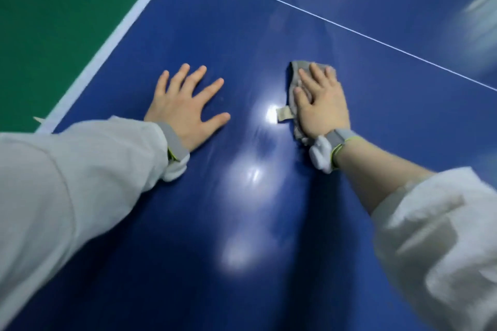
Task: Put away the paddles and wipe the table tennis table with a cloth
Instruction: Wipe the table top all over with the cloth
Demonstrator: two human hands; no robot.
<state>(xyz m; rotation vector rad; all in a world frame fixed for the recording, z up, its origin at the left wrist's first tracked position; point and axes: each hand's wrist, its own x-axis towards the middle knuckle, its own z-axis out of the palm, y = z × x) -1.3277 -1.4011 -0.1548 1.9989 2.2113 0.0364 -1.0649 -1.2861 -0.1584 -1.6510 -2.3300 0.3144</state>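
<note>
The blue table tennis table [242, 209] fills most of the view. My right hand [321, 102] lies flat with straight fingers on a grey cloth [293, 76], pressing it onto the table top. The cloth's edge and a small tag stick out to the left of the palm. My left hand [185, 107] rests flat on the bare table surface, fingers spread, about a hand's width to the left of the cloth. No paddles are in view.
The table's white edge line [107, 43] runs diagonally at the left, with green floor [53, 21] beyond it. A thin white centre line [336, 24] crosses the table behind my hands. Bright light reflections shine on the surface between my arms.
</note>
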